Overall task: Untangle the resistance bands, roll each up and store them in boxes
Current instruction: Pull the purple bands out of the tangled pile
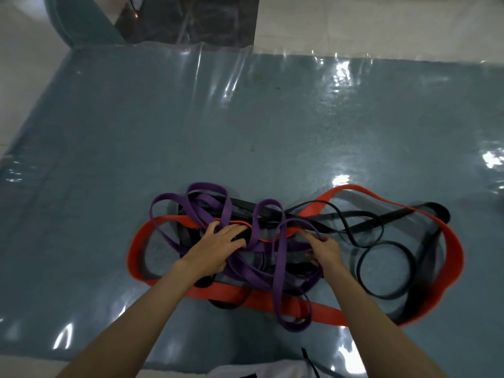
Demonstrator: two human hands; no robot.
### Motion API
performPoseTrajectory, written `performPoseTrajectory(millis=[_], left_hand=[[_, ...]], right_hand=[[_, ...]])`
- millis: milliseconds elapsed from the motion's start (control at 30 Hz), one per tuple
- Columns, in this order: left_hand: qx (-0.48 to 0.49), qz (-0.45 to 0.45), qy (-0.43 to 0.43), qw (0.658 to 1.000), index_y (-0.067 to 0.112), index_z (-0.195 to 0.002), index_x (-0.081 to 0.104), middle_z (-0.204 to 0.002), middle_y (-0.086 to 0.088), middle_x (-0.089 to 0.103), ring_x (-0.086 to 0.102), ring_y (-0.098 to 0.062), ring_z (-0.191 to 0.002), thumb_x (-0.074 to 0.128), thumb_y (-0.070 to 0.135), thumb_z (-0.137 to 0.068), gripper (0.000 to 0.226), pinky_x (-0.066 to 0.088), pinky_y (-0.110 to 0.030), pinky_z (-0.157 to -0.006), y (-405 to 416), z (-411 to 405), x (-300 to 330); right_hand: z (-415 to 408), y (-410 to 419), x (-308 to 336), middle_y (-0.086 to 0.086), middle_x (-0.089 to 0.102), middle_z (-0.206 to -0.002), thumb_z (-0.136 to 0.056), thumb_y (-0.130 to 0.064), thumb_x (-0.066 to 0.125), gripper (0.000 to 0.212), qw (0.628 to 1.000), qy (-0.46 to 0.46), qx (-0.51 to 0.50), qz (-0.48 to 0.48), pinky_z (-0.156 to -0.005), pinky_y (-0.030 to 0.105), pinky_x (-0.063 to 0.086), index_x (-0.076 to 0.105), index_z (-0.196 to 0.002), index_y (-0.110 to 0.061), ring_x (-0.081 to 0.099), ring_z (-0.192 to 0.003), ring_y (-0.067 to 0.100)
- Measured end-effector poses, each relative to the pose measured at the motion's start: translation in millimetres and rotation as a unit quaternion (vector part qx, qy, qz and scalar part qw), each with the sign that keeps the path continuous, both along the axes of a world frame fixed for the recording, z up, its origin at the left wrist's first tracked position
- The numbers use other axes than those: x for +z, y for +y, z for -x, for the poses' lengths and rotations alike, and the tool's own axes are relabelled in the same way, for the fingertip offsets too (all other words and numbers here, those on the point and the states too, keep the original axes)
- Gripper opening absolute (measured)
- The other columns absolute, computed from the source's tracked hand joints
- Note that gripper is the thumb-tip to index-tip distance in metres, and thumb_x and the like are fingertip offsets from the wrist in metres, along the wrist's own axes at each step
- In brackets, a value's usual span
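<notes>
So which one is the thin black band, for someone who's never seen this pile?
Start at the blue-grey mat and its band tangle. Beside the right hand, the thin black band forms a round loop. It is far narrower than the wide red band around it.

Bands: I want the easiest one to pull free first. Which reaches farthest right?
The red band; its wide loop sweeps past the black bands and the purple band.

**Indoor room, likely a home or gym corner**

Pale floor tiles (381, 25) run along the far edge, and a dark marbled panel (196, 17) stands at the back. A grey-blue table (136, 132) under glossy clear plastic fills the view, with tangled resistance bands (272, 241) piled on it.
</notes>
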State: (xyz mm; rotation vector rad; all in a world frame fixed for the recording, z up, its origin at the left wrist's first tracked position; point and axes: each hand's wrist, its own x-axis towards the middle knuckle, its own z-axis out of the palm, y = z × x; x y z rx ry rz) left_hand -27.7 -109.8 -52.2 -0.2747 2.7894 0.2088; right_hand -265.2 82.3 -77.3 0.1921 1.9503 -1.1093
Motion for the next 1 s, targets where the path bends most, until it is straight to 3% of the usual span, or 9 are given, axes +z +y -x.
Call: performPoseTrajectory(millis=[133, 267, 400, 467, 567, 633, 733, 800, 1000], left_hand=[[-0.014, 0.033, -0.007, 0.999, 0.017, -0.145, 0.044, -0.159, -0.001, 0.040, 0.043, -0.024, -0.142, 0.068, -0.004, -0.079, 0.073, 0.021, -0.066, -0.118, 6, 6, -1], [0.023, 0.077, 0.034, 0.996, 0.016, -0.138, 0.055, -0.139, -0.003, 0.059, 0.065, -0.026, -0.108, 0.079, 0.001, -0.073, 0.071, 0.039, -0.061, -0.109, 17, 7, -3], [0.014, 0.113, 0.093, 0.989, 0.013, -0.117, 0.070, -0.081, 0.001, 0.069, 0.066, -0.024, -0.079, 0.090, 0.008, -0.058, 0.062, 0.056, -0.052, -0.083, 21, 4, -1], [0.018, 0.121, 0.120, 0.985, 0.011, -0.114, 0.070, -0.073, 0.001, 0.067, 0.064, -0.025, -0.077, 0.088, 0.009, -0.061, 0.057, 0.054, -0.048, -0.076, 20, 3, 2], [0.045, 0.125, 0.142, 0.981, 0.010, -0.115, 0.067, -0.077, 0.001, 0.066, 0.064, -0.027, -0.080, 0.085, 0.004, -0.061, 0.057, 0.053, -0.054, -0.083, 17, 2, 10], [0.061, 0.123, 0.106, 0.985, 0.011, -0.118, 0.067, -0.082, 0.002, 0.068, 0.065, -0.026, -0.083, 0.085, 0.001, -0.058, 0.064, 0.050, -0.064, -0.094, 16, 2, 14], [0.067, 0.100, 0.001, 0.993, 0.016, -0.145, 0.049, -0.119, 0.000, 0.066, 0.060, -0.027, -0.116, 0.076, 0.011, -0.082, 0.069, 0.020, -0.072, -0.119, 16, 3, 7], [0.075, 0.089, -0.062, 0.991, 0.016, -0.153, 0.039, -0.132, -0.002, 0.061, 0.051, -0.029, -0.129, 0.067, 0.011, -0.092, 0.068, 0.007, -0.071, -0.122, 20, 7, 1], [0.116, 0.095, -0.065, 0.987, 0.017, -0.143, 0.053, -0.135, -0.003, 0.058, 0.046, -0.029, -0.132, 0.066, 0.007, -0.092, 0.054, 0.019, -0.066, -0.118, 28, 24, 6]], right_hand=[[-1, 5, -4, 0.008, 0.064, -0.069, -0.098, -0.009, 0.069, 0.020, 0.999, 0.013, 0.040, -0.017, -0.039, 0.018, 0.043, 0.075, -0.111, 0.005, 0.058, -0.056, 0.017], [-7, 16, -1, 0.011, 0.076, -0.087, -0.102, -0.020, 0.066, 0.021, 0.996, -0.009, 0.088, 0.005, -0.051, 0.026, 0.048, 0.074, -0.113, -0.004, 0.070, -0.060, 0.020], [-6, 34, 2, 0.011, 0.076, -0.079, -0.102, -0.030, 0.069, 0.022, 0.996, -0.024, 0.081, 0.041, -0.046, 0.025, 0.046, 0.072, -0.105, -0.008, 0.064, -0.050, 0.018], [-5, 44, 3, 0.009, 0.073, -0.070, -0.100, -0.028, 0.071, 0.023, 0.997, -0.024, 0.055, 0.056, -0.046, 0.024, 0.047, 0.073, -0.101, -0.005, 0.060, -0.047, 0.017], [-2, 55, 6, 0.007, 0.068, -0.062, -0.100, -0.022, 0.071, 0.020, 0.997, -0.012, 0.042, 0.071, -0.050, 0.025, 0.046, 0.074, -0.104, -0.002, 0.056, -0.048, 0.015], [-2, 58, 10, 0.007, 0.068, -0.062, -0.100, -0.021, 0.071, 0.018, 0.996, -0.011, 0.033, 0.088, -0.054, 0.029, 0.044, 0.074, -0.102, -0.003, 0.056, -0.050, 0.016], [-5, 58, 16, 0.010, 0.068, -0.065, -0.100, -0.013, 0.069, 0.015, 0.994, -0.020, 0.007, 0.109, -0.055, 0.028, 0.048, 0.072, -0.105, 0.001, 0.059, -0.056, 0.019], [-8, 60, 19, 0.013, 0.071, -0.069, -0.101, -0.011, 0.068, 0.016, 0.993, -0.019, 0.013, 0.114, -0.054, 0.027, 0.050, 0.071, -0.108, 0.003, 0.061, -0.057, 0.020], [-18, 77, 26, 0.015, 0.079, -0.082, -0.101, -0.013, 0.067, 0.014, 0.992, 0.013, 0.037, 0.118, -0.072, 0.040, 0.046, 0.074, -0.104, -0.001, 0.067, -0.079, 0.032]])
